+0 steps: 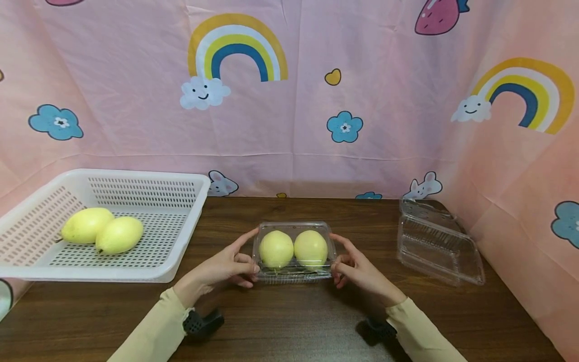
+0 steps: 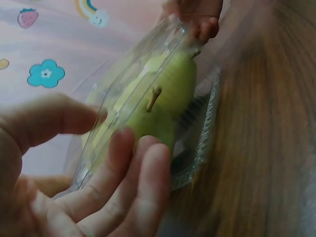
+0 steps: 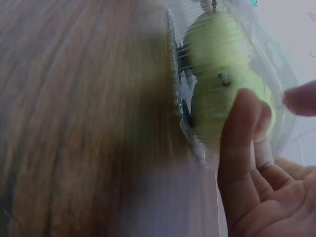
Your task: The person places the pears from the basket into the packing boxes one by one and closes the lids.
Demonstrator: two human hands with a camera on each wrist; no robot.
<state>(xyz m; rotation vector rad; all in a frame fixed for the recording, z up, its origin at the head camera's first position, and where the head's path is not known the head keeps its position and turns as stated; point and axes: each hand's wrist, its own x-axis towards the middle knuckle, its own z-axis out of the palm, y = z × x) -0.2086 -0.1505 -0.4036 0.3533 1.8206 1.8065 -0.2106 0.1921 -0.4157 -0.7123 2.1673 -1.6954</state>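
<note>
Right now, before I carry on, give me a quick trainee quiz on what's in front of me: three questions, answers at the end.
1. How many pears lie in the white basket?
2. True or false: the left hand and the right hand are at opposite ends of the clear container between them.
3. Which of these stands to the right of the right hand? A) the white basket; B) a second clear container; C) the pears.

Key: 1. Two. 2. True. 3. B.
</note>
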